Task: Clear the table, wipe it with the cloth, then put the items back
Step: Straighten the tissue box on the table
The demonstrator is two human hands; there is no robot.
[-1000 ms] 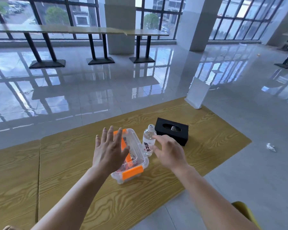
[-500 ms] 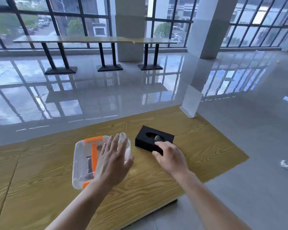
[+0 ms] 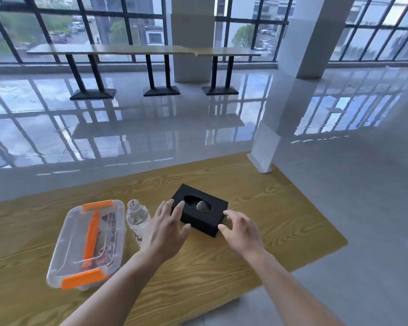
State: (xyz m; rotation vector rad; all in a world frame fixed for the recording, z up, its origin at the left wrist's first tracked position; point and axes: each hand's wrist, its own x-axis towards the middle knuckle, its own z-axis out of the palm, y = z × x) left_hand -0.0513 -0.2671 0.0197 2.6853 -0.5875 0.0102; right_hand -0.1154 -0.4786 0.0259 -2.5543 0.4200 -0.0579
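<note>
Black tissue box (image 3: 205, 220) at worktop (image 3: 245, 260) centre; bottle (image 3: 138, 216) at its 9 o'clock. Left grip (image 3: 165, 229) and right grip (image 3: 242, 230) released, fingers spread, flanking box ends. Judged light, rigid: clamp 2 short ends.

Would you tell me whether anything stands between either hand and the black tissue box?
Nothing visible does. The left hand and right hand flank the black tissue box; the water bottle stands aside, left of both.

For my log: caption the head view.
Left hand and right hand flank the black tissue box beside a water bottle and lidded container.
</note>
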